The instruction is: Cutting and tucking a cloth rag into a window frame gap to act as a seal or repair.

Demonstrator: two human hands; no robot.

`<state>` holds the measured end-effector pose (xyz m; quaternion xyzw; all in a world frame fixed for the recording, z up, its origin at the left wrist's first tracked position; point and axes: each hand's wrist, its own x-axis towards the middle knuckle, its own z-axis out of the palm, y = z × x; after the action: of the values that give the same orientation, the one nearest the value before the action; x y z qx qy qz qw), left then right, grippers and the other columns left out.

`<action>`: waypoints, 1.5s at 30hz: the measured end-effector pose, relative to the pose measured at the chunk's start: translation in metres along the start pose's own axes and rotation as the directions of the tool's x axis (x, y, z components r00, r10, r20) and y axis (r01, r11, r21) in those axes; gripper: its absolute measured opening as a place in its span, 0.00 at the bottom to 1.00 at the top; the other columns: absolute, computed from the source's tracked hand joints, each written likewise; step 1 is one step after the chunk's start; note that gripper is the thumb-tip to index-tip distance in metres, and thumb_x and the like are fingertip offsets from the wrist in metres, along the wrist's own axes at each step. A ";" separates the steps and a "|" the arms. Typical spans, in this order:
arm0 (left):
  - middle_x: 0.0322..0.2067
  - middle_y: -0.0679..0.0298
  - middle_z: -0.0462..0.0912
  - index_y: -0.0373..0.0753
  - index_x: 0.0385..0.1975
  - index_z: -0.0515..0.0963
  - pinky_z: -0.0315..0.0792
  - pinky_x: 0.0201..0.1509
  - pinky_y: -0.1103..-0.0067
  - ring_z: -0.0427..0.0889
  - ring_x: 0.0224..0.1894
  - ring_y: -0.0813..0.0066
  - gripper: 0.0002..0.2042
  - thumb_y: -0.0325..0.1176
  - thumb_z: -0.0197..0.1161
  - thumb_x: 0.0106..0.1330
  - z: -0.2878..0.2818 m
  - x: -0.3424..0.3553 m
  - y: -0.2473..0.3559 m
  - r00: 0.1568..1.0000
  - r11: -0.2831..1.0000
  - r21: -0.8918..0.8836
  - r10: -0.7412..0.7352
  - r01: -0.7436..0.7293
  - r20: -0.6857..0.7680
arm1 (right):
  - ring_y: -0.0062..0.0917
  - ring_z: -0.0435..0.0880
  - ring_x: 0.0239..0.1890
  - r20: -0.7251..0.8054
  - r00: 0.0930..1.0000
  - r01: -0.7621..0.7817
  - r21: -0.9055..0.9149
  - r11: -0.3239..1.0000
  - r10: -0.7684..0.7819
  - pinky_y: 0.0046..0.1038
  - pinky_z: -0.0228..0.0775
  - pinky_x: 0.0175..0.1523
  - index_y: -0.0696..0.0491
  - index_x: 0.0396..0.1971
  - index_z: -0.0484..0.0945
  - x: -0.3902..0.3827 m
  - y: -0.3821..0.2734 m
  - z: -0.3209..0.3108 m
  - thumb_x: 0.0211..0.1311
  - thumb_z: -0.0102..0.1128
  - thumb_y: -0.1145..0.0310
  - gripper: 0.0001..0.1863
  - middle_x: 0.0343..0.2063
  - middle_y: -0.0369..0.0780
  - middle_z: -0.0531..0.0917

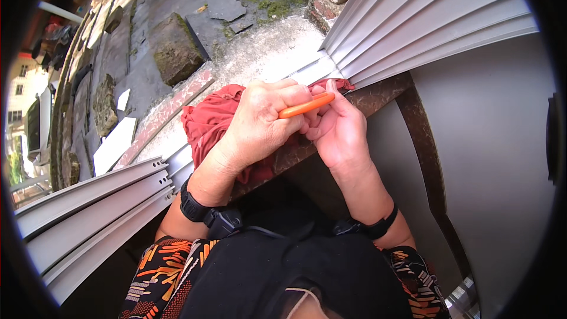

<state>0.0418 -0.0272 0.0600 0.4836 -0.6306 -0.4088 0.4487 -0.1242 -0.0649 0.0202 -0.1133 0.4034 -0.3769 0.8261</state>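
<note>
As left hand (260, 112) holds orange tool (306, 106), brown sill (381, 102), mossy stones (174, 53).

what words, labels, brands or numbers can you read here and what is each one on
None that can be read.
I make out no lettering on the orange object at the hands, the red cloth or the patterned sleeve.
Anything written in the far background at upper left is too small and blurred to tell.

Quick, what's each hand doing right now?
Left hand: closed, holding a slim orange object.
Right hand: fingers partly curled, thumb beside the orange object's end; whether it grips anything can't be told.
</note>
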 end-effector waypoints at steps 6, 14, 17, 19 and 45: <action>0.37 0.56 0.84 0.34 0.36 0.82 0.79 0.41 0.72 0.86 0.37 0.60 0.11 0.20 0.68 0.51 0.008 -0.020 -0.030 0.980 0.977 -0.093 0.183 -0.190 -0.080 | 0.26 0.76 0.20 -0.038 0.994 0.095 -0.071 0.993 -0.098 0.24 0.63 0.25 0.56 0.37 0.78 -0.008 0.004 0.004 0.78 0.57 0.55 0.18 0.26 0.39 0.77; 0.41 0.50 0.88 0.27 0.30 0.82 0.82 0.43 0.76 0.89 0.37 0.67 0.08 0.15 0.58 0.51 0.000 -0.035 -0.029 0.972 0.922 -0.334 0.138 -0.197 -0.193 | 0.24 0.77 0.20 0.102 0.954 0.299 -0.230 0.926 -0.282 0.21 0.64 0.25 0.56 0.40 0.76 -0.017 0.004 0.015 0.77 0.61 0.58 0.14 0.23 0.35 0.76; 0.43 0.51 0.86 0.26 0.39 0.83 0.81 0.44 0.77 0.88 0.37 0.68 0.15 0.13 0.59 0.51 0.004 -0.041 -0.030 0.966 0.932 -0.272 0.199 -0.239 -0.166 | 0.25 0.79 0.21 0.087 0.981 0.191 -0.224 0.956 -0.175 0.22 0.64 0.24 0.55 0.40 0.76 -0.020 0.008 0.009 0.78 0.58 0.56 0.15 0.24 0.35 0.75; 0.42 0.51 0.86 0.27 0.38 0.83 0.80 0.43 0.76 0.88 0.37 0.66 0.13 0.14 0.59 0.51 0.006 -0.043 -0.026 0.972 0.967 -0.174 0.156 -0.187 -0.177 | 0.27 0.79 0.21 0.092 0.990 0.122 -0.232 0.965 -0.103 0.22 0.64 0.24 0.54 0.40 0.76 -0.019 0.005 0.005 0.79 0.56 0.55 0.16 0.24 0.35 0.75; 0.21 0.66 0.81 0.35 0.22 0.77 0.75 0.34 0.79 0.81 0.27 0.80 0.04 0.19 0.55 0.52 -0.020 0.005 -0.009 0.944 0.847 -0.417 -0.312 0.329 0.111 | 0.37 0.82 0.26 0.057 0.985 -0.160 -0.086 0.983 0.165 0.30 0.67 0.29 0.55 0.43 0.77 0.009 -0.010 0.001 0.83 0.46 0.53 0.20 0.23 0.38 0.77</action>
<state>0.0625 -0.0352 0.0577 0.4628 -0.4438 -0.6163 0.4572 -0.1253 -0.0778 0.0207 -0.1253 0.3997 -0.2878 0.8612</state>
